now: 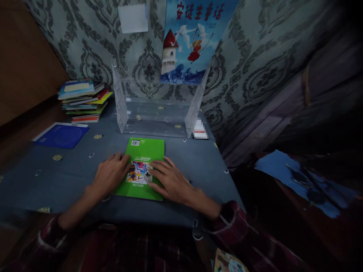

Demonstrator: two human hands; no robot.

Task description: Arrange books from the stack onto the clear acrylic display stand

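Observation:
A green book point(149, 149) lies flat on the cloth-covered table, its back cover up with a barcode and a colourful picture. On the cover rests my right hand point(171, 179), fingers spread across the picture's right side. My left hand point(112, 173) is at the book's left edge, fingers stretched out and partly over the rim. Neither hand lifts the book. Just beyond it stands a clear plastic rack point(159, 128) with transparent side panels.
A stack of books point(85, 100) stands at the back left, with a blue book point(64, 136) in front. A storybook point(184, 49) with a castle cover is upright behind the rack. A pixelated white item point(200, 130) sits right of the rack. Patterned wallpaper point(249, 56) backs the table.

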